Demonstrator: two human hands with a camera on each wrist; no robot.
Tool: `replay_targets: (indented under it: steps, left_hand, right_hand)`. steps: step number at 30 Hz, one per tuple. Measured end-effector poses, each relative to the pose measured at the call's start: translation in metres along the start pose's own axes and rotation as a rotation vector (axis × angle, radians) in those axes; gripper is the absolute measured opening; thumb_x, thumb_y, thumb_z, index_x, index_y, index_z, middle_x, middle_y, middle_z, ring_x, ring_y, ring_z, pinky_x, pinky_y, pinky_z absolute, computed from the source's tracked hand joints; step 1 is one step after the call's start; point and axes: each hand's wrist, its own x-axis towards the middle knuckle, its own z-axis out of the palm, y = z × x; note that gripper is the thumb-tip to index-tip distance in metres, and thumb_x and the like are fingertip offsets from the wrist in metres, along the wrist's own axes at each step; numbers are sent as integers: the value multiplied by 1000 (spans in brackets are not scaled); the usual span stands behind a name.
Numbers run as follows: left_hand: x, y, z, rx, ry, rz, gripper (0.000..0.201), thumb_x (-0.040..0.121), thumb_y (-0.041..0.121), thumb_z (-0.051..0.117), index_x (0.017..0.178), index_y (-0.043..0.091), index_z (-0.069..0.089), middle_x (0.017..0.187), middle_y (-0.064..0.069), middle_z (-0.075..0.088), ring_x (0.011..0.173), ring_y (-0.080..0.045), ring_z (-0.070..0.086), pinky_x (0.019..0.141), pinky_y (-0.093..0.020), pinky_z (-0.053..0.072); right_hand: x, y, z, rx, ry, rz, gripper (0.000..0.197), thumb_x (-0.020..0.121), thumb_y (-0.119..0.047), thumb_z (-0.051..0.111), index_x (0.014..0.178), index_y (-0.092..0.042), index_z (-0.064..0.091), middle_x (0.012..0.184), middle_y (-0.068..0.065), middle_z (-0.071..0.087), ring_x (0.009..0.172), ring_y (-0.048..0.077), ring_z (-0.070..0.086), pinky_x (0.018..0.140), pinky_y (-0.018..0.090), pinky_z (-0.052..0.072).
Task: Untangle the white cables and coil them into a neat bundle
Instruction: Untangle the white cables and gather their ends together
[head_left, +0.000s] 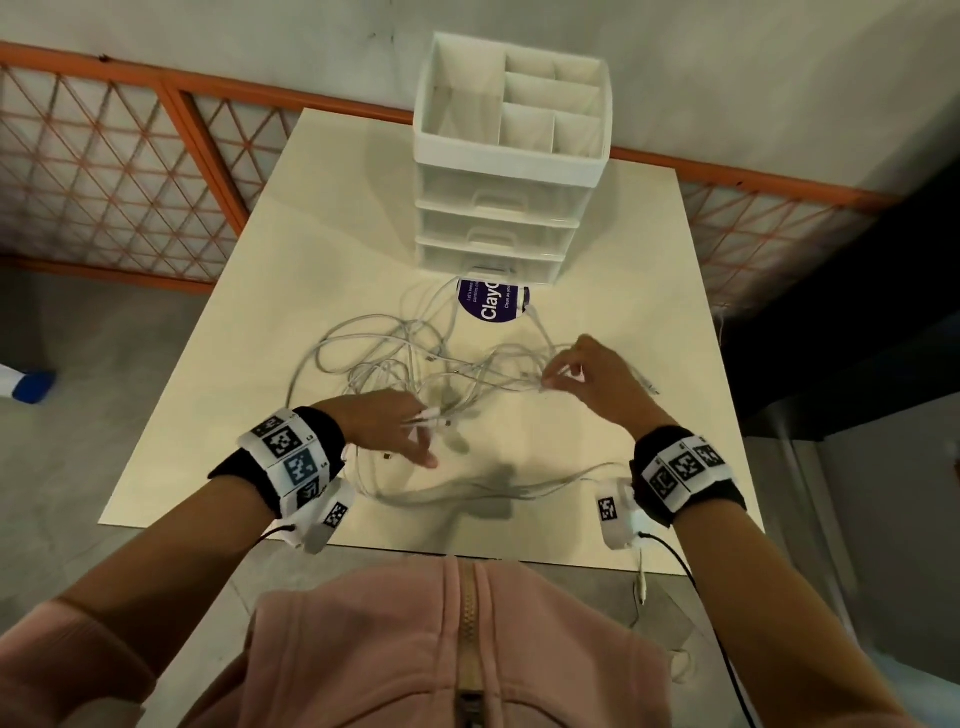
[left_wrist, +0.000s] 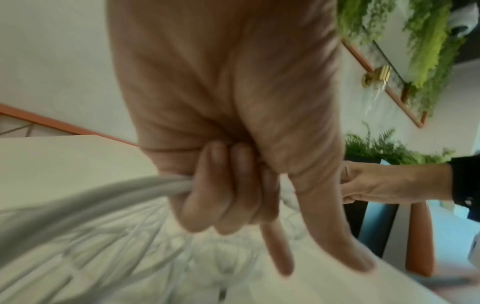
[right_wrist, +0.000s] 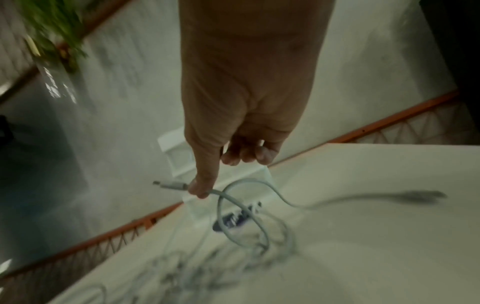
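A loose tangle of white cables sprawls over the middle of the cream table. My left hand hovers at the tangle's near side; in the left wrist view its curled fingers grip a bunch of cable strands, with two fingers pointing down. My right hand is raised over the right side of the tangle and pinches one white cable just behind its plug, which sticks out past the thumb. The cable loops down from there into the pile.
A white drawer organiser with open top compartments stands at the table's far edge. A purple round label lies in front of it. An orange-framed mesh railing runs behind the table. One cable end hangs over the near edge.
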Motion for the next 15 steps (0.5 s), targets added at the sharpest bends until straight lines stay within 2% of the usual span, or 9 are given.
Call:
replay_targets:
  steps: [2, 3, 4, 5, 6, 8, 10, 13, 15]
  left_hand:
    - [-3, 11, -12, -137, 184, 60, 27, 79, 40, 71, 89, 16, 65, 67, 9, 50, 62, -6, 47, 57, -22, 32]
    - [-4, 18, -19, -217, 271, 94, 27, 79, 41, 70, 86, 16, 63, 62, 8, 44, 57, -8, 42, 56, -22, 30]
    - [-5, 24, -23, -318, 343, 130, 28, 81, 40, 69, 86, 14, 61, 60, 7, 39, 55, -9, 38, 54, -22, 30]
    - [-5, 30, -28, -428, 404, 162, 28, 82, 39, 67, 88, 13, 60, 60, 5, 36, 56, -10, 36, 54, -22, 31]
    - [-5, 35, -32, -526, 456, 189, 27, 85, 38, 65, 91, 12, 59, 61, 3, 35, 57, -11, 36, 54, -21, 33]
    - [-4, 43, -37, -648, 527, 221, 25, 89, 38, 59, 95, 14, 58, 65, 1, 35, 59, -11, 36, 54, -21, 36]
    - [-3, 48, -38, -690, 581, 246, 22, 92, 39, 54, 94, 17, 57, 65, 4, 36, 58, -9, 35, 55, -22, 36]
    - [-1, 52, -36, -735, 679, 327, 17, 98, 30, 45, 83, 25, 51, 50, 17, 43, 47, -1, 35, 50, -20, 33]
    - [0, 51, -35, -671, 776, 340, 20, 100, 26, 40, 81, 26, 46, 50, 20, 48, 46, -1, 38, 49, -17, 34]
  right_hand:
    - [11, -22, -13, 97, 42, -43, 8, 83, -17, 70, 87, -10, 69, 79, -9, 50, 74, -1, 53, 69, 9, 39]
    - [16, -35, -18, 171, 18, -37, 8, 86, -17, 67, 88, -9, 67, 81, -6, 58, 77, 5, 57, 72, 12, 41]
    - [19, -47, -22, 249, -18, -36, 8, 88, -16, 65, 89, -8, 65, 80, -4, 63, 79, 12, 61, 75, 19, 44]
    - [22, -58, -24, 306, -40, -49, 7, 88, -15, 65, 88, -8, 63, 78, -4, 67, 78, 13, 63, 76, 25, 47]
    - [24, -70, -25, 347, -51, -74, 6, 88, -14, 65, 88, -9, 63, 76, -4, 68, 75, 10, 64, 75, 25, 49]
    - [28, -89, -22, 449, -75, -114, 4, 88, -11, 64, 85, -10, 61, 74, -1, 65, 67, 4, 64, 72, 19, 51]
    - [32, -104, -15, 532, -90, -122, 8, 89, -9, 63, 83, -13, 58, 74, 2, 62, 64, 7, 62, 69, 20, 53]
    - [35, -118, -4, 529, -105, -102, 9, 91, -12, 60, 89, -5, 54, 70, 2, 61, 57, 8, 59, 60, 25, 52]
    - [36, -122, 0, 530, -124, -117, 10, 92, -13, 58, 92, -7, 51, 68, 3, 61, 53, 7, 57, 56, 23, 49]
